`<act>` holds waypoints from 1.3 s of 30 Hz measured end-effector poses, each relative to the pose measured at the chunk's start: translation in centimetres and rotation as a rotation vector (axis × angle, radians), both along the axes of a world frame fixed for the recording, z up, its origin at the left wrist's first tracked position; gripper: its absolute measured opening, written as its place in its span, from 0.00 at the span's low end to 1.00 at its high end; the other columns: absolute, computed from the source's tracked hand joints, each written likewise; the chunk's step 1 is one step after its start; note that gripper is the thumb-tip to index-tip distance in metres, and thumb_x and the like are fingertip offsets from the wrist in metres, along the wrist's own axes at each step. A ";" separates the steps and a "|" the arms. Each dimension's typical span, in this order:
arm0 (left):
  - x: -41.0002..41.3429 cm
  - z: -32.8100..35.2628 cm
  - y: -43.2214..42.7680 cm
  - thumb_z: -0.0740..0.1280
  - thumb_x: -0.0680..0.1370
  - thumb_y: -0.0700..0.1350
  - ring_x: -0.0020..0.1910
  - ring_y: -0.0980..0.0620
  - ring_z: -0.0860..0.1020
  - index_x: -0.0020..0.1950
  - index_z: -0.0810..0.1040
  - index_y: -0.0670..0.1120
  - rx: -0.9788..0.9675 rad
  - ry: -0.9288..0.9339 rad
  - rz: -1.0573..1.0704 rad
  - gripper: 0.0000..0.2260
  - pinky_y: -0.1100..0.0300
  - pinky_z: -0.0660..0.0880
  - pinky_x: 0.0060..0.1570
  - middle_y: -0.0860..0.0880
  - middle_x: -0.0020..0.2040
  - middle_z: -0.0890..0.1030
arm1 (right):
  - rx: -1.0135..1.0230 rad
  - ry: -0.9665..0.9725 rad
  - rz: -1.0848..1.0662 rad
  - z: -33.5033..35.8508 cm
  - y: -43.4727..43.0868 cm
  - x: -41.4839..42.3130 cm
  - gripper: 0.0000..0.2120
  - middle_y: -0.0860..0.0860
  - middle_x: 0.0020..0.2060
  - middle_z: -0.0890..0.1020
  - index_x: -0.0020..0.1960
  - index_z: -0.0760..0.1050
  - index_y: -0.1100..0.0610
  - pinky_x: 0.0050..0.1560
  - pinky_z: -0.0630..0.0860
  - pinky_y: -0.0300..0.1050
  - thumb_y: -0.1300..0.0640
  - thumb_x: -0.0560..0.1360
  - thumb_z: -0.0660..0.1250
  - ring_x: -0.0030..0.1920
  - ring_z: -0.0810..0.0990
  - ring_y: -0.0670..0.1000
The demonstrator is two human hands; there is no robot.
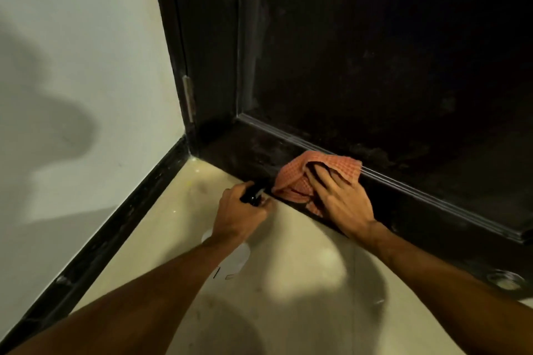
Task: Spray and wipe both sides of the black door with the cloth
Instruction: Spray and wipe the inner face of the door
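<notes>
Beige glossy tile floor (288,311) meets a black skirting board (115,225) along a white wall (72,66), low corner by the door hinge (189,98). Nearest, both forearms reach in from the bottom edge. Left hand (242,213) curls round a spray bottle with black trigger head (253,193), white body mostly hidden under the wrist, nozzle pointing up-right at the door's bottom rail. Right hand (340,196) lies flat, fingers spread, pressing an orange checked cloth (302,179) against the bottom rail of the black wooden door (375,52), just right of the nozzle. Rail's long axis runs from the hinge corner down-right; unwiped length lies to the right of the cloth, so the right hand is the nearer one to sweep along it. Round metal floor fitting (504,279) sits far right by the door foot. Dusty smears show on the panel above.
</notes>
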State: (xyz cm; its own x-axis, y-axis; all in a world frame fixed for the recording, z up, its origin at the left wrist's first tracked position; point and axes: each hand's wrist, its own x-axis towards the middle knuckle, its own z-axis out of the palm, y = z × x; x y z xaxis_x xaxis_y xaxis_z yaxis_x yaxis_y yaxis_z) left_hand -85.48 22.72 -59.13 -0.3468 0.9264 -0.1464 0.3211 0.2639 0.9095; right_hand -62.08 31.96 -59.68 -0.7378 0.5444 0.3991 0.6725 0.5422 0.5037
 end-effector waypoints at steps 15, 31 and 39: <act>-5.9 -2.2 0.8 0.77 0.77 0.44 0.30 0.60 0.78 0.51 0.84 0.50 0.165 -0.119 0.139 0.05 0.60 0.76 0.36 0.54 0.35 0.82 | -0.074 -0.696 0.139 -5.0 5.4 -12.9 0.27 0.59 0.80 0.62 0.78 0.66 0.59 0.79 0.39 0.60 0.52 0.81 0.57 0.81 0.56 0.62; -8.5 1.1 3.0 0.76 0.70 0.54 0.48 0.51 0.85 0.52 0.83 0.55 0.186 -0.046 0.147 0.12 0.52 0.85 0.51 0.49 0.50 0.85 | 0.029 -0.525 0.224 -0.4 6.9 -13.8 0.25 0.59 0.70 0.76 0.72 0.74 0.61 0.79 0.51 0.58 0.56 0.77 0.56 0.73 0.72 0.60; -5.0 0.8 2.1 0.75 0.67 0.61 0.49 0.51 0.84 0.61 0.83 0.49 0.122 0.016 0.142 0.26 0.57 0.84 0.52 0.45 0.55 0.83 | -0.021 -0.662 0.184 -1.9 2.5 -4.2 0.28 0.60 0.80 0.58 0.79 0.63 0.63 0.78 0.38 0.59 0.59 0.80 0.48 0.81 0.56 0.60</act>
